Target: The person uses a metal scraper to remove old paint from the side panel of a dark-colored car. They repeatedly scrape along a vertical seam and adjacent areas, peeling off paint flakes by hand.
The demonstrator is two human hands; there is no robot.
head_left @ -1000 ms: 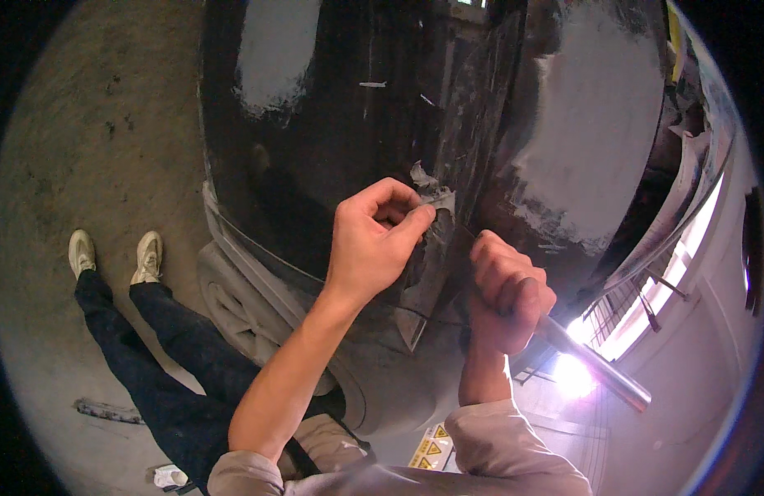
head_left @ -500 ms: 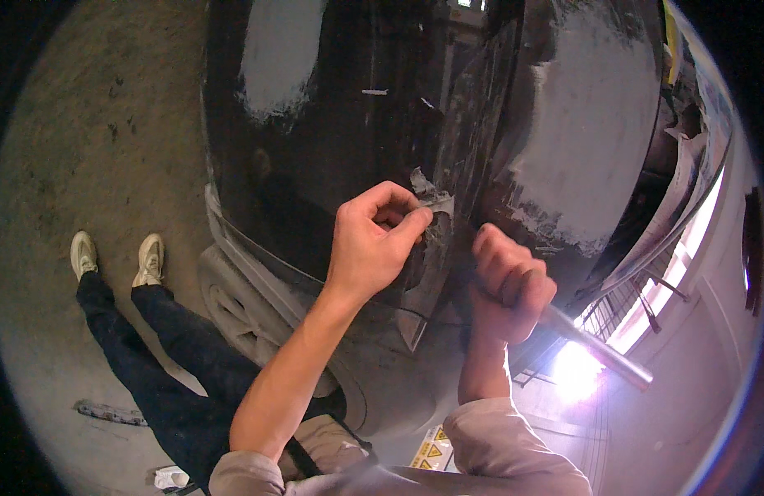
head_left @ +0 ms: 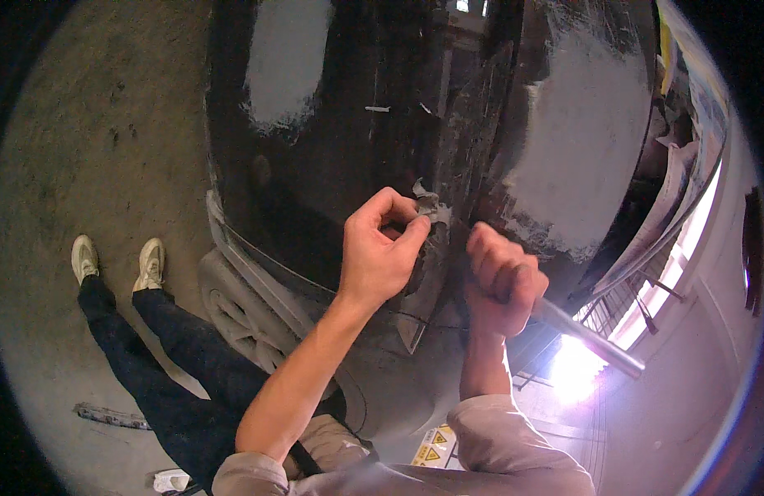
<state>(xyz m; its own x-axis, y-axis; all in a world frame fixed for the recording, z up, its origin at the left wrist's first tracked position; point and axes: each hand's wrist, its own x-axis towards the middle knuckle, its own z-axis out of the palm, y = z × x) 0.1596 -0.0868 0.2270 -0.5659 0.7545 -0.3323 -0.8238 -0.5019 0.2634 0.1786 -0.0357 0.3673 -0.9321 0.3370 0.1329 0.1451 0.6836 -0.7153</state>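
My left hand (head_left: 382,245) is closed in a pinch, thumb against forefinger, on a crumpled, torn grey strip (head_left: 429,201). The strip lies along the edge of a dark car body panel (head_left: 361,174), and its free end curls up past my fingertips. Just to the right, my right hand (head_left: 502,277) is wrapped in a fist around a silver metal rod (head_left: 593,337). That rod sticks out of the fist toward the lower right; its other end is hidden by my fingers. The fist is held over the dark bodywork beside the torn strip.
Grey smooth patches (head_left: 576,140) cover parts of the dark bodywork. A wheel (head_left: 237,306) sits below the panel. Legs in dark trousers (head_left: 134,347) and pale shoes stand on the floor at left. A bright light (head_left: 574,368) shines at lower right near a wire rack.
The left hand has shifted slightly right and down with the strip, whose end now curls up more. The right fist and rod have moved slightly left. The view has shifted a little.
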